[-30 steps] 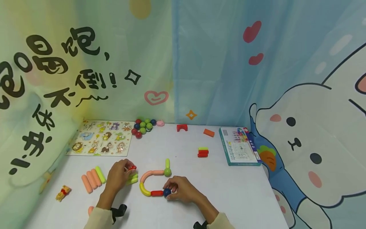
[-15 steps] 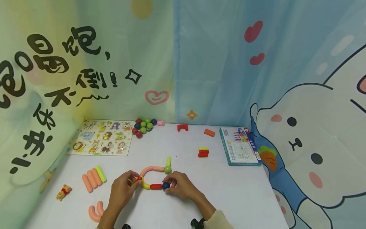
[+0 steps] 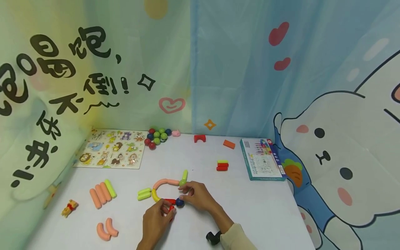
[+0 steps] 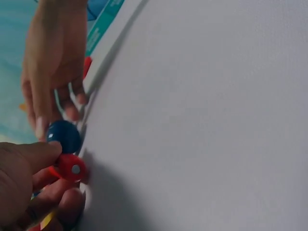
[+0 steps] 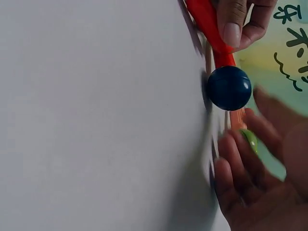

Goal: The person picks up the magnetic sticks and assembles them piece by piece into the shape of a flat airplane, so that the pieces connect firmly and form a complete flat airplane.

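My left hand (image 3: 155,220) pinches a red magnetic stick (image 3: 171,208) with a silver disc in its end; in the left wrist view the stick (image 4: 71,168) sits close by the blue ball (image 4: 64,136). On the table lies a C-shaped chain: a green stick (image 3: 185,174), a green ball (image 3: 182,182), a curved salmon piece (image 3: 163,182), a curved yellow piece (image 3: 154,195), another red stick (image 3: 170,200), then the blue ball (image 3: 179,202). My right hand (image 3: 200,197) hovers beside the blue and green balls, its fingers loosely spread and apart from the blue ball (image 5: 229,88).
Two green sticks (image 3: 144,194) lie left of the chain. Salmon sticks (image 3: 98,196), curved salmon pieces (image 3: 103,232) and a bear figure (image 3: 70,208) are farther left. At the back are an animal board (image 3: 109,149), several balls (image 3: 156,135) and a box (image 3: 263,159).
My left hand has carried the red stick rightward from the green sticks to the blue ball. My right hand has let go of the blue ball and lifted slightly away.
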`<state>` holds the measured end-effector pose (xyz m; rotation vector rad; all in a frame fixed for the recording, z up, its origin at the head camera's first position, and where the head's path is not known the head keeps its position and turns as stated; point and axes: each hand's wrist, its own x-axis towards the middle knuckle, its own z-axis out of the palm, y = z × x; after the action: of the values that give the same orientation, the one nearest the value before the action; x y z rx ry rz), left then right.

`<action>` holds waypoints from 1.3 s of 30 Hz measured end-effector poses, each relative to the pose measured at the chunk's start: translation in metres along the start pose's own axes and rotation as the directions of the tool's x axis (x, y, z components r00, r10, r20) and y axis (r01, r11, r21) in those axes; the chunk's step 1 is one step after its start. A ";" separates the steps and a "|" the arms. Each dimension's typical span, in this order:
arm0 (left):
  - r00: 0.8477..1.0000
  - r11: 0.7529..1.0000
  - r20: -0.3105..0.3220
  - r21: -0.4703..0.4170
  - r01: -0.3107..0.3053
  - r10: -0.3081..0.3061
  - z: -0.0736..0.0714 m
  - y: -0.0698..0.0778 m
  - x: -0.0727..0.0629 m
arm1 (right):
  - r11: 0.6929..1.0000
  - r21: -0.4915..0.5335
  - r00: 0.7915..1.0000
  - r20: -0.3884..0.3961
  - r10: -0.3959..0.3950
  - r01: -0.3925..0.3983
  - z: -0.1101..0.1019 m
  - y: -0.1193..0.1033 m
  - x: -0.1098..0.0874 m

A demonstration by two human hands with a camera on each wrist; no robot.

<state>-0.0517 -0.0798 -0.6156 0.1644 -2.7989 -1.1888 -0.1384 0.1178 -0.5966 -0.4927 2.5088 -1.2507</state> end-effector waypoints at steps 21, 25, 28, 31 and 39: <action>0.998 0.999 -0.057 -0.006 0.033 -0.033 0.012 0.018 -0.009 | 0.997 0.072 0.993 0.116 -0.024 0.015 -0.002 -0.001 -0.004; 0.997 0.999 -0.071 0.000 0.032 -0.032 0.014 0.020 -0.012 | 0.996 0.082 0.993 0.116 -0.037 0.028 -0.002 0.000 -0.005; 0.998 0.999 -0.059 0.023 0.023 -0.022 0.014 0.021 -0.014 | 0.996 0.081 0.995 0.093 -0.042 0.034 -0.001 0.000 -0.005; 0.999 0.999 -0.039 0.040 0.016 -0.015 0.014 0.023 -0.015 | 0.996 0.085 0.996 0.077 -0.038 0.031 -0.001 -0.001 -0.005; 0.999 0.999 -0.051 0.038 0.021 -0.019 0.019 0.024 -0.012 | 0.996 0.084 0.996 0.087 -0.017 0.010 -0.002 0.001 -0.005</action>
<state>-0.0434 -0.0482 -0.6123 0.2230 -2.7845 -1.1193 -0.1351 0.1218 -0.5961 -0.5328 2.3744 -1.3039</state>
